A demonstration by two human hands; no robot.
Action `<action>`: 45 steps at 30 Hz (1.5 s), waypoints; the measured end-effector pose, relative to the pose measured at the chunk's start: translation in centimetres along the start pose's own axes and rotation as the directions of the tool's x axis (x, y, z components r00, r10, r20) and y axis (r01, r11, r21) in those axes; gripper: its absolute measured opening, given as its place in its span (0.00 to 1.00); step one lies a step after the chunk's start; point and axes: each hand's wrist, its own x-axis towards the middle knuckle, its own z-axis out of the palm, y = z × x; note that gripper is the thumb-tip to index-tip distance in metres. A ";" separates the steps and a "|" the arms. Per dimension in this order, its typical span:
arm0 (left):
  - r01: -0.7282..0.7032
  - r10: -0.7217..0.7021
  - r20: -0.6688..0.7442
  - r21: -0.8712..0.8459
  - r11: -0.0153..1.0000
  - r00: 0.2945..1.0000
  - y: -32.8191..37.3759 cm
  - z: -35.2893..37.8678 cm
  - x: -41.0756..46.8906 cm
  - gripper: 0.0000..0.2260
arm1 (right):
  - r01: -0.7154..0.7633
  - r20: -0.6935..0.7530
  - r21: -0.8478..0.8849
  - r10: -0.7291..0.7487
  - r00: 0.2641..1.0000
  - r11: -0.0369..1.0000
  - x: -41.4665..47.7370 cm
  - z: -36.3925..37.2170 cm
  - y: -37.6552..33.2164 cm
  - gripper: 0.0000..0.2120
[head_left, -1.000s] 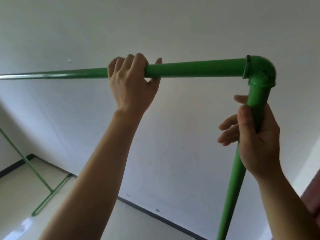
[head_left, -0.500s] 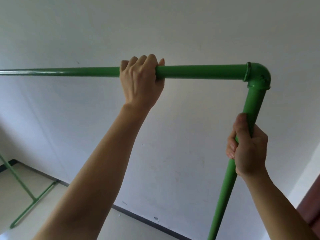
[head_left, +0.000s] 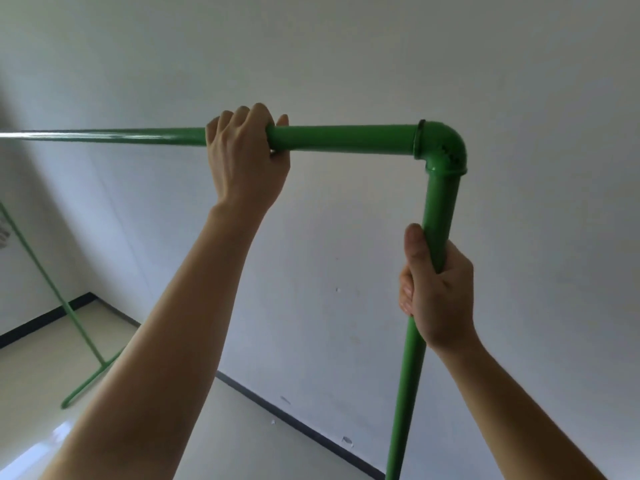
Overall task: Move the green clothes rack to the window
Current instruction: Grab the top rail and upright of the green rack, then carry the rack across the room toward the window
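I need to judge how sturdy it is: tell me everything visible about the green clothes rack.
The green clothes rack is glossy painted pipe: a horizontal top bar, an elbow joint and an upright post. The left hand grips the bar, the right hand the post. At far left, its thin leg meets a foot bar on the floor.

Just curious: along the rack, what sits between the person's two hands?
In the head view, bare top bar runs from the left hand to the elbow joint, then bare post down to the right hand.
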 end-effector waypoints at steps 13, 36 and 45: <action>0.090 -0.107 0.062 0.222 0.971 0.992 -3.9 5.3 1.8 0.15 | -0.207 0.161 -0.028 0.208 0.965 0.978 2.4 1.0 9.4 0.26; 0.181 -0.220 0.082 0.331 0.926 0.972 -19.8 -2.4 5.3 0.06 | -0.312 0.411 0.098 0.247 0.877 0.945 2.8 17.9 13.3 0.32; 0.177 -0.217 0.057 0.397 0.901 0.974 -27.7 -5.8 5.6 0.05 | -0.318 0.489 0.102 0.231 0.841 0.943 2.5 25.7 15.8 0.29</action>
